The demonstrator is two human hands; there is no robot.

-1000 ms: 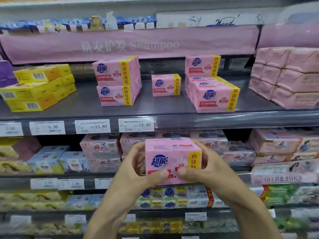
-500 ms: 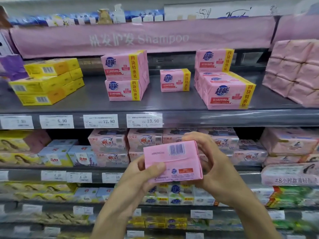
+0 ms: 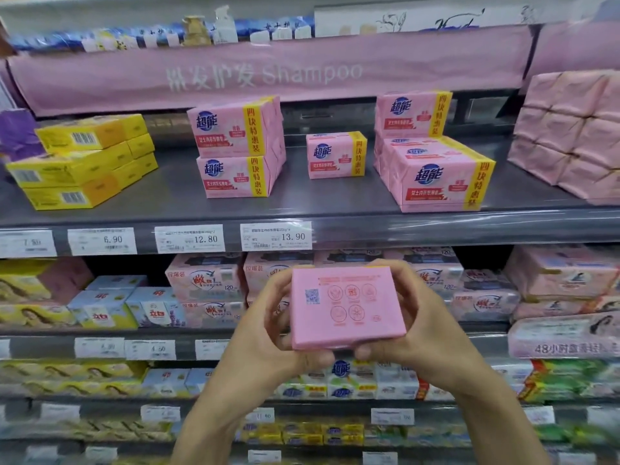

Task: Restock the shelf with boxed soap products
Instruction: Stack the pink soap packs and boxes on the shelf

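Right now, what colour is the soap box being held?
The soap box is pink with faint red icons; head view shows it.

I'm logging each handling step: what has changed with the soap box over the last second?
The pink soap box was turned over: logo face first, then barcode side, now its QR-code back faces the camera. The left hand and right hand grip it throughout; the shelf packs are unmoved.

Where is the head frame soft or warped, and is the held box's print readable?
Head view: pink soap box in the left hand and right hand shows a QR code and icons, fine print unreadable; bottom shelves smear toward the corners; wide-angle bows the shelf edge, glare on its right stretch; the 12.80 price tag reads, the far-left tag is blurred.
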